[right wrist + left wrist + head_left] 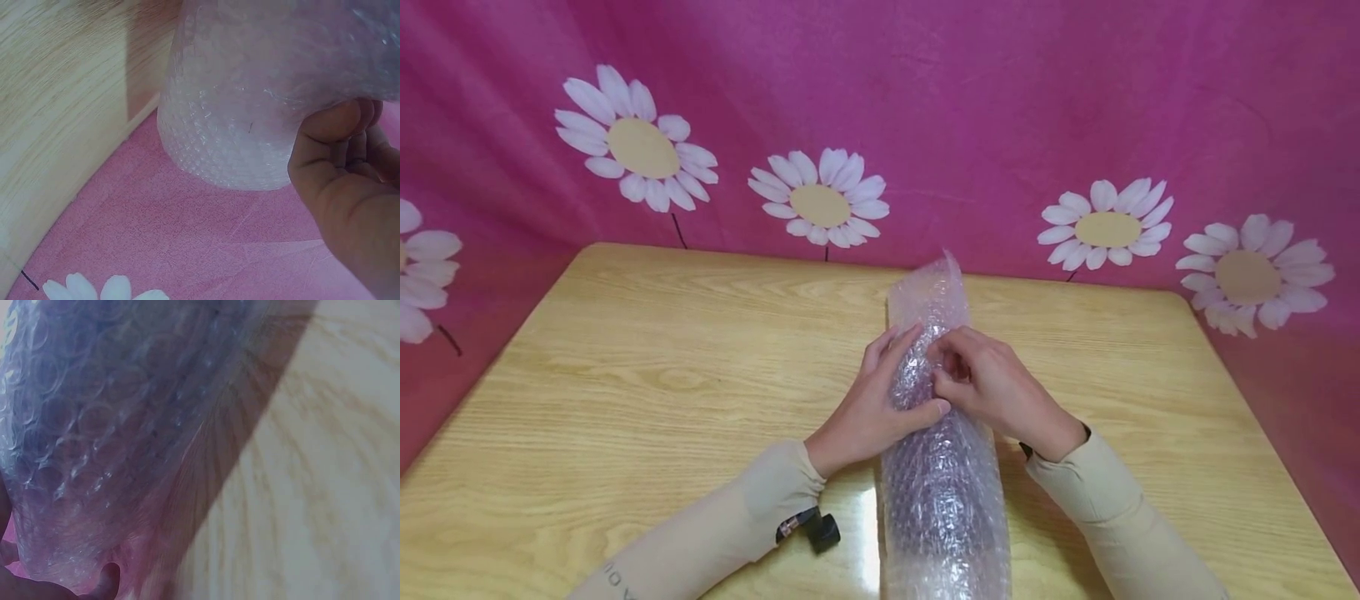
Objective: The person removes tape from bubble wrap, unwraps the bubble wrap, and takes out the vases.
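A long bundle of clear bubble wrap (947, 500) lies on the table, running away from me; what is inside shows only as a bluish-purple tint. My left hand (868, 412) rests on its left side, fingers stretched along it and thumb laid across the top. From the right, my right hand (1000, 387) pinches the wrap between thumb and curled fingers near the left thumb. In the right wrist view, the fingers (337, 125) bear on the edge of the plastic. Past both hands, the wrap's far end (928, 292) is flatter and paler.
The bundle lies on a light wood-grain table (662, 375). Behind and beside it hangs a pink cloth (962, 100) printed with white daisies. A small black device (823, 531) sticks out at the left sleeve.
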Action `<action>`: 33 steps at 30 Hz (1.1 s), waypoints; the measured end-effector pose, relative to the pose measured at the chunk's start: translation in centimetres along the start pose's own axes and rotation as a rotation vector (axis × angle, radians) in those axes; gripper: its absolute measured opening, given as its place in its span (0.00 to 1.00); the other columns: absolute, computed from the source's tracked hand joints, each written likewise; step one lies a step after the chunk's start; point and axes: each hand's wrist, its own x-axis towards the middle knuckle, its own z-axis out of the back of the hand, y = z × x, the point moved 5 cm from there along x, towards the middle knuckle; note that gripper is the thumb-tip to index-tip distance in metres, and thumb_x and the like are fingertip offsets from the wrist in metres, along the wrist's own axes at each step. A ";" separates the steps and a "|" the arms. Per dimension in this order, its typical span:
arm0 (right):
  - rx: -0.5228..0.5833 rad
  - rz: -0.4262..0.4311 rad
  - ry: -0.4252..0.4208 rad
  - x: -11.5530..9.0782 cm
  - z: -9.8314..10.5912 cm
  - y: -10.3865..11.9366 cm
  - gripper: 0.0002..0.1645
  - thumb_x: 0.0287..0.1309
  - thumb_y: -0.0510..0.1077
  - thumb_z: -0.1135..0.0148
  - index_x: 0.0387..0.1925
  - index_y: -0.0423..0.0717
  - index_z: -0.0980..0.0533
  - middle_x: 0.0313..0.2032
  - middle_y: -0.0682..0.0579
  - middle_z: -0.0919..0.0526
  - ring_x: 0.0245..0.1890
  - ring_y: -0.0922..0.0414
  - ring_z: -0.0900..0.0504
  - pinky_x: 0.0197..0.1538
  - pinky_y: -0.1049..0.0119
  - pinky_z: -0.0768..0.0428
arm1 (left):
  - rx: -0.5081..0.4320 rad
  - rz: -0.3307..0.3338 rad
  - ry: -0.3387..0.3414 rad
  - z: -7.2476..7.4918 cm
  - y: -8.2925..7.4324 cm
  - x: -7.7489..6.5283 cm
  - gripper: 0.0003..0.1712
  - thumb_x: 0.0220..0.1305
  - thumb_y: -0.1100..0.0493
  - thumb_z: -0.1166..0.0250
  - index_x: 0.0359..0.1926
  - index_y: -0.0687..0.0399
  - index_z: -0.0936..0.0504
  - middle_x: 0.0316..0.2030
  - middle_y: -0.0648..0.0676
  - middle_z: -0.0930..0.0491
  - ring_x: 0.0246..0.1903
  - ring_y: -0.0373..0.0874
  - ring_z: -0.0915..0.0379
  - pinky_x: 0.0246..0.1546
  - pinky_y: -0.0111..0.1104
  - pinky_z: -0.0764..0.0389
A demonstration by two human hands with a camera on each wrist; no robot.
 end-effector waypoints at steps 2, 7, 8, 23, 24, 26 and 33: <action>0.002 0.002 0.002 0.0 0.0 0.0 0.12 0.56 0.33 0.38 0.43 0.42 0.19 0.31 0.53 0.20 0.30 0.63 0.26 0.32 0.72 0.24 | -0.005 -0.005 -0.001 -0.1 0.1 0.0 0.56 0.60 0.37 0.29 0.81 0.18 0.54 0.84 0.51 0.63 0.81 0.60 0.51 0.75 0.68 0.41; 0.011 0.004 0.008 0.0 -0.1 0.0 0.11 0.57 0.33 0.39 0.42 0.43 0.19 0.31 0.53 0.20 0.30 0.62 0.26 0.33 0.72 0.24 | -0.010 -0.010 -0.002 -0.2 0.3 0.1 0.56 0.60 0.37 0.28 0.80 0.18 0.54 0.84 0.50 0.62 0.81 0.59 0.52 0.75 0.68 0.40; 0.012 0.004 0.009 0.0 -0.1 0.0 0.11 0.57 0.33 0.39 0.42 0.43 0.19 0.31 0.53 0.20 0.30 0.62 0.26 0.32 0.72 0.24 | -0.011 -0.009 -0.001 -0.2 0.3 0.1 0.56 0.60 0.37 0.28 0.80 0.18 0.54 0.84 0.50 0.62 0.81 0.59 0.52 0.75 0.67 0.40; -0.018 0.013 0.030 0.1 -0.3 0.0 0.10 0.58 0.33 0.39 0.41 0.44 0.21 0.32 0.53 0.22 0.30 0.62 0.27 0.33 0.72 0.25 | -0.018 -0.016 -0.004 -0.1 0.2 0.1 0.56 0.60 0.37 0.28 0.81 0.19 0.54 0.84 0.51 0.62 0.81 0.59 0.52 0.75 0.67 0.41; -0.018 0.013 0.033 0.1 -0.3 0.0 0.10 0.58 0.33 0.40 0.41 0.44 0.21 0.32 0.53 0.22 0.30 0.62 0.27 0.34 0.72 0.25 | -0.019 -0.017 -0.005 -0.1 0.2 0.1 0.56 0.60 0.38 0.28 0.81 0.19 0.54 0.84 0.51 0.62 0.81 0.59 0.52 0.75 0.67 0.41; -0.017 0.019 0.035 0.0 -0.3 0.1 0.10 0.57 0.33 0.40 0.42 0.44 0.22 0.33 0.52 0.22 0.31 0.63 0.27 0.34 0.72 0.25 | -0.022 -0.016 -0.004 0.0 0.2 0.1 0.56 0.60 0.38 0.28 0.81 0.19 0.54 0.84 0.50 0.61 0.81 0.58 0.52 0.76 0.65 0.41; -0.026 0.033 0.033 0.0 -0.5 0.0 0.11 0.57 0.32 0.41 0.42 0.44 0.22 0.35 0.51 0.21 0.32 0.62 0.26 0.35 0.72 0.23 | -0.032 -0.008 0.002 0.0 0.0 0.0 0.56 0.61 0.39 0.28 0.81 0.19 0.54 0.84 0.50 0.62 0.81 0.58 0.53 0.76 0.66 0.42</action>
